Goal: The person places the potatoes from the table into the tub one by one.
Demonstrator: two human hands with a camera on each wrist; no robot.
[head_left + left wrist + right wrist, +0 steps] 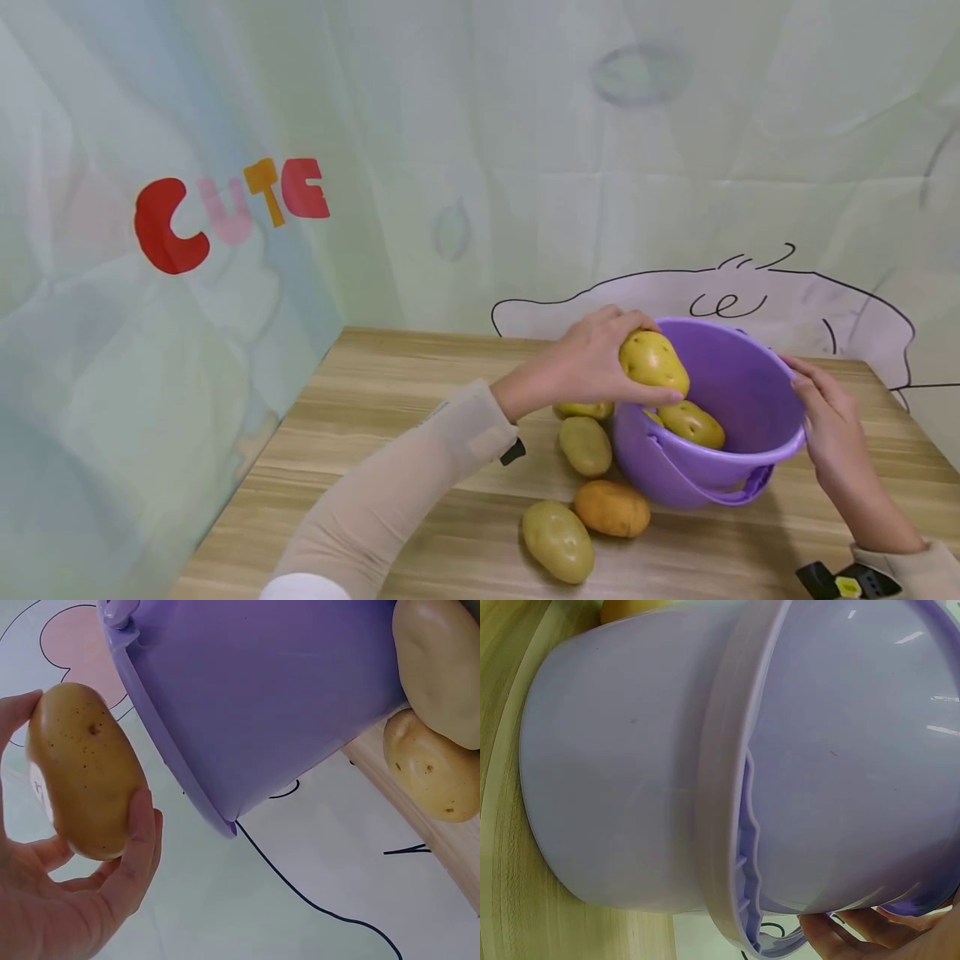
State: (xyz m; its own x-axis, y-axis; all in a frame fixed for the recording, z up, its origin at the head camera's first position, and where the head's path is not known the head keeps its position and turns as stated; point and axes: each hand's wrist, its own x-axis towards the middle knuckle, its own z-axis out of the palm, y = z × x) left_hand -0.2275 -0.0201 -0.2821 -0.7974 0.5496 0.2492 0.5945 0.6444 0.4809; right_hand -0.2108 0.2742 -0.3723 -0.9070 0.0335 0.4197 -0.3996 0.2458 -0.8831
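A yellow potato [654, 362] is gripped between the thumb and fingers of my left hand [588, 358], at the left rim of a purple bucket [720, 467]. The left wrist view shows this potato [86, 769] apart from the bucket wall [262, 690], just outside its rim. Inside the bucket lies another potato [692, 424], with part of one more beside it. My right hand [832, 417] holds the bucket's right rim, fingers over the edge; the right wrist view shows those fingers [840, 941] at the rim. The bucket leans slightly towards me, handle hanging at the front.
On the wooden table [360, 392], left of the bucket, lie a greenish potato [585, 447], an orange-brown potato [612, 509] and a larger potato [558, 542] nearer me. Another potato [588, 410] is partly hidden under my left hand. A printed cloth [450, 167] hangs behind the table.
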